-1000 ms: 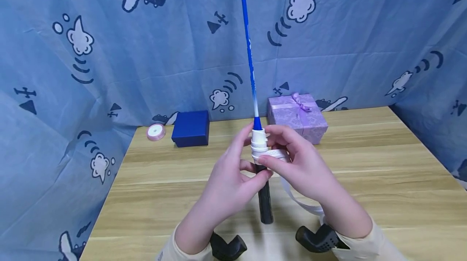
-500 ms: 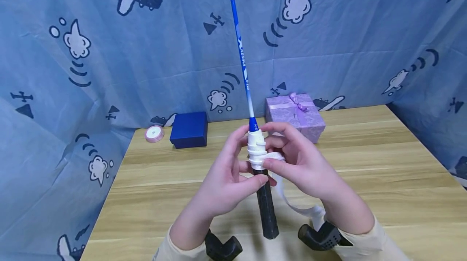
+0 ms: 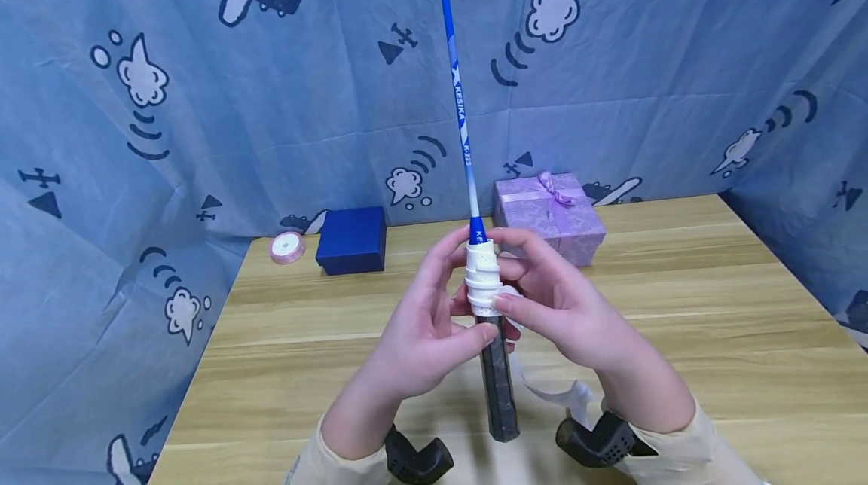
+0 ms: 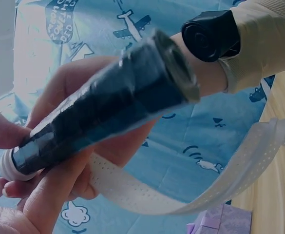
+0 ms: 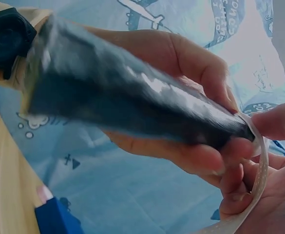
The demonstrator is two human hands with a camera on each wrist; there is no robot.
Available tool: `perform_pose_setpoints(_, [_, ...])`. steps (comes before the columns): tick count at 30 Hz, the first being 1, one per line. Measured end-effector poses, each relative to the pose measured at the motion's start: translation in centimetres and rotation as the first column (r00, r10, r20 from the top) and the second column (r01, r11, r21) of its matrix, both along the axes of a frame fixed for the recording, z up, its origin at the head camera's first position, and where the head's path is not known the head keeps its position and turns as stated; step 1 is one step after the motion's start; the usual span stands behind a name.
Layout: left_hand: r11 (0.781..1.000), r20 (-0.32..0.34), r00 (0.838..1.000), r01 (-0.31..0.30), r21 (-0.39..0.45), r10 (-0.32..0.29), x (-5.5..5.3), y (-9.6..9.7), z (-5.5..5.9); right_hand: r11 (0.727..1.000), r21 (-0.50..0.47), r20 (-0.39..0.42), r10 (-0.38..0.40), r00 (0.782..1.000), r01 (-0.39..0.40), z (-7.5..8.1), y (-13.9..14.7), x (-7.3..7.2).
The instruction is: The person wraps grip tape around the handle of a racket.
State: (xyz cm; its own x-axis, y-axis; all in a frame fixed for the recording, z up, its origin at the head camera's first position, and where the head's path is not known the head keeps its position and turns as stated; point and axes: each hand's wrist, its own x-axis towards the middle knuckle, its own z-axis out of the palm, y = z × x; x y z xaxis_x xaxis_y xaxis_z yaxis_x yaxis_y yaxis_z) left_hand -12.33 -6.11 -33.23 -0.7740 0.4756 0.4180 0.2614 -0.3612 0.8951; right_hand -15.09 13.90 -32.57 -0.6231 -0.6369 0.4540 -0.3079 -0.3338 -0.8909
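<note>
A blue badminton racket point(image 3: 464, 131) is held upright, slightly tilted, over the table, its strung head cut off by the top of the head view. White perforated grip tape point(image 3: 482, 274) is wound round the upper handle. Below it the black handle point(image 3: 499, 387) is bare, its butt end seen close in the left wrist view. My left hand point(image 3: 430, 334) grips the handle, thumb just below the wraps. With thumb and fingers, my right hand point(image 3: 566, 312) pinches the tape at the lowest wrap. The loose tape tail point(image 4: 142, 195) hangs in a curve from there.
On the wooden table point(image 3: 285, 379), a dark blue box point(image 3: 352, 240) and a pink ribbon roll point(image 3: 287, 247) stand at the back left. Behind the right hand is a lilac gift box point(image 3: 552, 210) with a bow. A blue patterned curtain point(image 3: 305, 108) hangs behind.
The racket has tipped, bringing its strung head into view, and its handle has turned between the hands. The right hand's tape has passed from the handle's right side to behind it.
</note>
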Motion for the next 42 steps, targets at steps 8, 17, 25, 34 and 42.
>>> perform_pose_setpoints(8, [0.999,0.003,1.0,-0.027,0.032,0.027,0.2,0.5,-0.2,0.999,-0.039,-0.043,0.034,0.998,-0.036,-0.2,0.0,-0.1])
perform_pose_setpoints(17, [0.997,-0.023,0.997,-0.073,-0.029,0.072,0.3,0.0,0.0,0.997,-0.074,-0.14,-0.014,0.99,0.003,-0.4,-0.5,0.0])
perform_pose_setpoints(25, [0.838,-0.103,0.926,-0.374,-0.398,0.364,1.1,0.3,0.7,0.956,0.028,-0.169,-0.284,0.944,0.292,-0.6,-1.1,0.5])
perform_pose_setpoints(34, [0.873,-0.078,0.936,-0.348,-0.341,0.342,0.7,0.6,0.5,0.948,0.055,-0.144,-0.303,0.942,0.314,-0.5,-1.0,0.6])
perform_pose_setpoints(42, [0.935,0.04,0.957,-0.271,-0.227,0.287,0.9,0.5,0.5,0.988,-0.032,-0.131,-0.155,0.979,0.152,-0.5,-1.1,0.4])
